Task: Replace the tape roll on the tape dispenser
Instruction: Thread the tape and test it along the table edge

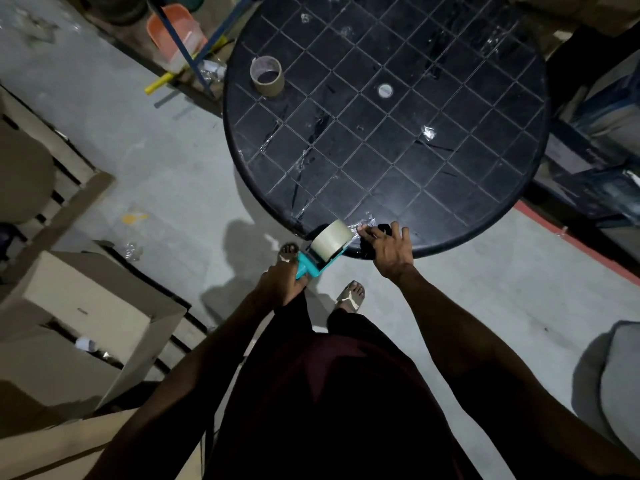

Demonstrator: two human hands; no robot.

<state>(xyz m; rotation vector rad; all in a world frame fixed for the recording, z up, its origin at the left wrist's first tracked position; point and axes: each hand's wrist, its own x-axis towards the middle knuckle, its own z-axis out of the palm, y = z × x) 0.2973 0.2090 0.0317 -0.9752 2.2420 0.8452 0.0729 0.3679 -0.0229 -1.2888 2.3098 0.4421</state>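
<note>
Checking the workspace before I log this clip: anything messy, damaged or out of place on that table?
Yes. Crumpled scraps of clear tape lie stuck across the round black table, and an empty cardboard core stands near its far left edge. The tape roll sits on the teal dispenser, both hands on it.

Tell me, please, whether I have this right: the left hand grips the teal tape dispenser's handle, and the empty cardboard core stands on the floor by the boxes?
Not quite. The head view shows the empty cardboard core standing on the black round table, near its far left edge. The left hand does grip the teal tape dispenser by its handle.
</note>
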